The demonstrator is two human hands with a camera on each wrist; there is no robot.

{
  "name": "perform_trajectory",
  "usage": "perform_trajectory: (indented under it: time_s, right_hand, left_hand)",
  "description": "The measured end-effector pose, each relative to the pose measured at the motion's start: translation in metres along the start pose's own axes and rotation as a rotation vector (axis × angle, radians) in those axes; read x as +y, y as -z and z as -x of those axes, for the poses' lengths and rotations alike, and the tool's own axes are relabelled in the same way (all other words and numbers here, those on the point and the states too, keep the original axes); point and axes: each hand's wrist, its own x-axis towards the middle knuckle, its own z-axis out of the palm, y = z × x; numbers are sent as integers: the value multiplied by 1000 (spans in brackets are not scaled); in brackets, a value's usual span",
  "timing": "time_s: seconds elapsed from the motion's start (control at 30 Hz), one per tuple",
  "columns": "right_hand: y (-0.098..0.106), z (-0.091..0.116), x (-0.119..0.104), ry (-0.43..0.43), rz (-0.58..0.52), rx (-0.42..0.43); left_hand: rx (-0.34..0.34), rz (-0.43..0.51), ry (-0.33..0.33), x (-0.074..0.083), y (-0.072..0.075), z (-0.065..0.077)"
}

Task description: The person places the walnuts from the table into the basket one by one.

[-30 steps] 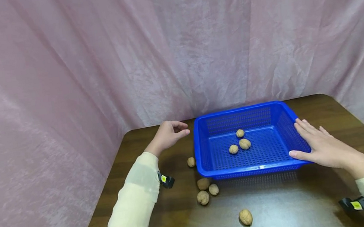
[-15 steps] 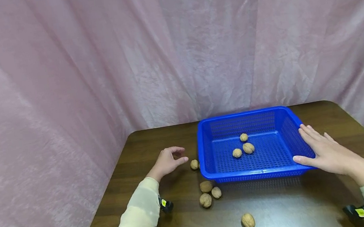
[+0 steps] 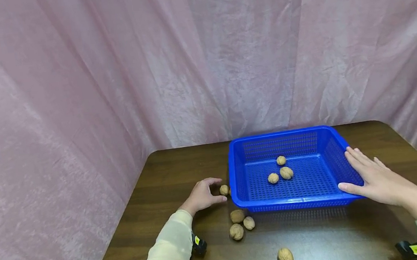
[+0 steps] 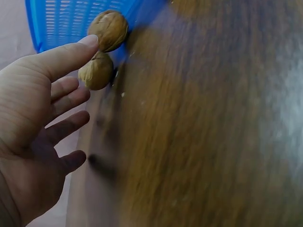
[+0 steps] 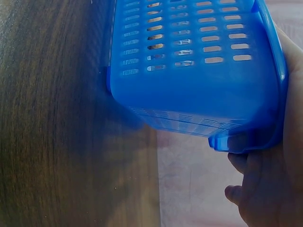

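Observation:
My left hand (image 3: 203,196) reaches low over the table, thumb and fingers spread on either side of a walnut (image 3: 224,190) just left of a blue plastic basket (image 3: 305,200). In the left wrist view, the thumb tip overlaps a walnut (image 4: 109,31) by the basket wall, and a second walnut (image 4: 96,72) shows behind the thumb; nothing sits in the palm. Resting on the basket's right rim, my right hand (image 3: 378,181) has straight fingers along the side and its thumb at the front corner. Three walnuts, one of them in the middle (image 3: 286,173), lie inside the basket.
In front of the basket's left corner lies a cluster of three walnuts (image 3: 237,232). A lone walnut (image 3: 285,257) is nearer the front of the brown wooden table (image 3: 152,175). A pink curtain (image 3: 170,65) hangs behind the table.
My left hand has come down and then right, from beside the basket's back left corner to the walnut at its left side. The right hand stays on the rim; the head view has shifted slightly.

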Motion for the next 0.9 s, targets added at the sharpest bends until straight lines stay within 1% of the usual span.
perform_trajectory:
  time_s: [0.17, 0.33, 0.5, 0.67, 0.8, 0.9]
  right_hand:
    - [-1, 1, 1, 1, -1, 6]
    - [-3, 1, -1, 5, -6, 5]
    - [-4, 0, -2, 11, -2, 13]
    - [-3, -1, -3, 2, 0, 12]
    - [-3, -1, -2, -5, 0, 18]
    - [-3, 0, -2, -6, -1, 23]
  left_hand:
    - [0, -21, 2, -3, -8, -4]
    - [-2, -45, -1, -5, -13, -3]
    - [26, -51, -19, -7, -18, -2]
    - [53, -41, -42, -8, -20, -3]
    - [54, -38, -50, -8, -18, -5]
    - [47, -33, -42, -8, -17, -5]
